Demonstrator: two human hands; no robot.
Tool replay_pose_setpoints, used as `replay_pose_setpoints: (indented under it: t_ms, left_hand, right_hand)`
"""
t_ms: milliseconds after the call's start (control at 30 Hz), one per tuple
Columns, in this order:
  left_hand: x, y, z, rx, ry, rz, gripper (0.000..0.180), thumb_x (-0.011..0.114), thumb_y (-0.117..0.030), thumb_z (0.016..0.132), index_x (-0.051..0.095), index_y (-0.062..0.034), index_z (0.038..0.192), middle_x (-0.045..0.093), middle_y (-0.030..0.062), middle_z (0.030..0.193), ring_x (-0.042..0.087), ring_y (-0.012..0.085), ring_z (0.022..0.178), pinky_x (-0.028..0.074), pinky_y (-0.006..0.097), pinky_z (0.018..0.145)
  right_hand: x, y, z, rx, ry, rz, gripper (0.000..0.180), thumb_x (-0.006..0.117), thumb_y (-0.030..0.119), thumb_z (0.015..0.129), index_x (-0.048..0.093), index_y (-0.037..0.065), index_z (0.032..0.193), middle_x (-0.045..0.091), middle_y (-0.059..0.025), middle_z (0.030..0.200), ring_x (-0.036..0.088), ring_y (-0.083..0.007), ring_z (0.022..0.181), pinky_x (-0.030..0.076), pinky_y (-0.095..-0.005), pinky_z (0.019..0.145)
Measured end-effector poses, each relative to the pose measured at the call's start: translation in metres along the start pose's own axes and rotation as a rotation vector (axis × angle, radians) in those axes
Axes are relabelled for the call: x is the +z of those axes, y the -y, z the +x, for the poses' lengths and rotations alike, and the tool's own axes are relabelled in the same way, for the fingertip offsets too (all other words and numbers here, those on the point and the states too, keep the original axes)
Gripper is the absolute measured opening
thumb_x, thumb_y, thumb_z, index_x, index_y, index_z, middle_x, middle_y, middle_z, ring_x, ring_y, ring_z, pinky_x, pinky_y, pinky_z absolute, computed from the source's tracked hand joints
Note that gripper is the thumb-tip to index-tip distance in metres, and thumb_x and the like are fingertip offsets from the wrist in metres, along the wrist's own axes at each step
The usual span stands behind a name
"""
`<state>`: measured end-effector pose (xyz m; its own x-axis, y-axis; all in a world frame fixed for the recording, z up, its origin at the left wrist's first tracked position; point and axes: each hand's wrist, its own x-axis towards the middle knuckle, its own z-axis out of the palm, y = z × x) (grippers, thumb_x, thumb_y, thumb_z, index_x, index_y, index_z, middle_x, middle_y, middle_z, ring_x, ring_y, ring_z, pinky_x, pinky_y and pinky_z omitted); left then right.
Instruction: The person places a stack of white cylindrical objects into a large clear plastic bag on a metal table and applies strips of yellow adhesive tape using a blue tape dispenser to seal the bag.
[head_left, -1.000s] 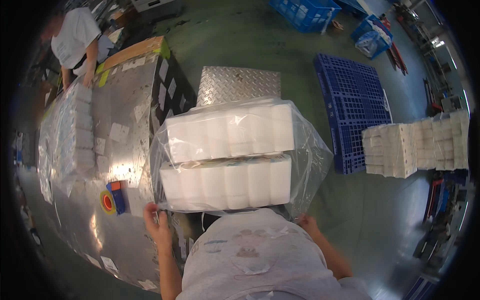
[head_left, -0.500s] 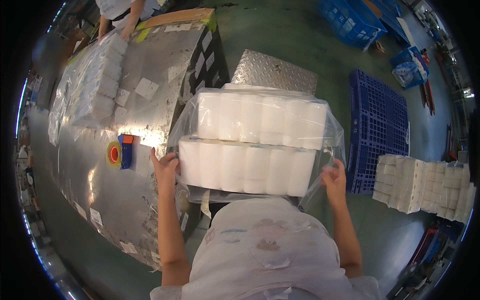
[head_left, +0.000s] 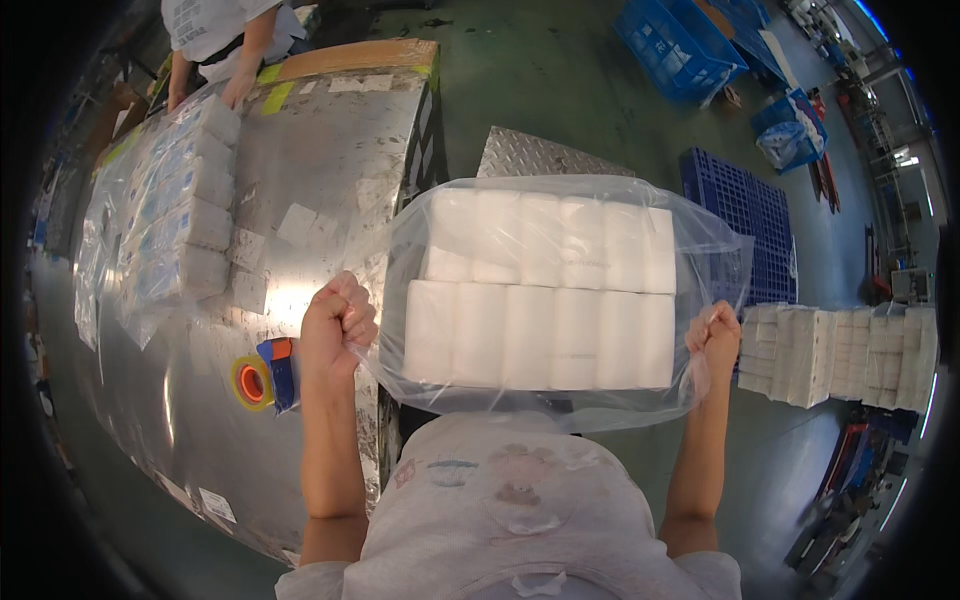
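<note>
A large clear plastic bag [head_left: 712,240] spreads in front of my body, with white rolls [head_left: 540,335] packed inside in two rows of several each. At its left edge my left hand [head_left: 342,318] is closed in a fist round the bunched plastic, close to the metal table's side. Across from it, my right hand [head_left: 714,335] grips the bag's right edge, fingers curled. The plastic is drawn wide between both fists, and the rolls lie apart from my fingers.
On the metal table [head_left: 330,145] lie a tape dispenser [head_left: 280,375] and a wrapped stack of packs [head_left: 185,215]; a co-worker's hand [head_left: 238,90] is there. A tread plate [head_left: 540,155] lies behind the bag. To the right are a blue pallet [head_left: 740,215], white packs [head_left: 785,350] and blue crates [head_left: 680,50].
Both hands have gone from loosely curled fingers to fists on the bag's edges. The plastic is pulled out wider, and the rolls appear shifted slightly right in view.
</note>
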<state>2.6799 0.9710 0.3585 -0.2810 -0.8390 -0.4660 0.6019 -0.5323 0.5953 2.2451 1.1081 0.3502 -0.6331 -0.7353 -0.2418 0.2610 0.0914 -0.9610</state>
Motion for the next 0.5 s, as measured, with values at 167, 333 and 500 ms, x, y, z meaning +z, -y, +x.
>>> replay_pose_setpoints:
  t_ms: [167, 333, 500]
  left_hand:
    - [0.011, -0.023, 0.024, -0.052, -0.028, 0.108, 0.017, 0.037, 0.004, 0.068, 0.033, -0.0122, 0.064, 0.028, -0.0035, 0.051, 0.021, 0.0063, 0.041, 0.015, 0.022, 0.037]
    - [0.007, -0.024, -0.006, -0.075, -0.141, 0.046, 0.018, 0.036, 0.005, 0.065, 0.033, -0.0127, 0.065, 0.028, -0.0028, 0.051, 0.018, 0.0064, 0.040, 0.014, 0.022, 0.036]
    - [0.008, -0.016, 0.001, -0.013, -0.173, -0.090, 0.017, 0.036, 0.005, 0.063, 0.033, -0.0116, 0.065, 0.029, -0.0014, 0.052, 0.018, 0.0073, 0.040, 0.014, 0.022, 0.035]
  right_hand:
    - [0.039, -0.005, -0.025, 0.152, -0.026, -0.175, 0.022, 0.032, -0.006, 0.077, 0.041, 0.010, 0.065, 0.034, 0.0017, 0.052, 0.029, -0.0069, 0.041, 0.020, -0.0241, 0.038]
    - [0.042, 0.002, -0.061, 0.193, 0.126, -0.201, 0.021, 0.035, -0.007, 0.074, 0.042, 0.009, 0.062, 0.034, 0.0019, 0.051, 0.030, -0.0062, 0.043, 0.021, -0.0233, 0.040]
    - [0.048, -0.002, -0.022, 0.186, 0.252, -0.245, 0.018, 0.036, -0.007, 0.070, 0.043, 0.008, 0.064, 0.037, 0.0025, 0.054, 0.031, -0.0058, 0.046, 0.021, -0.0232, 0.042]
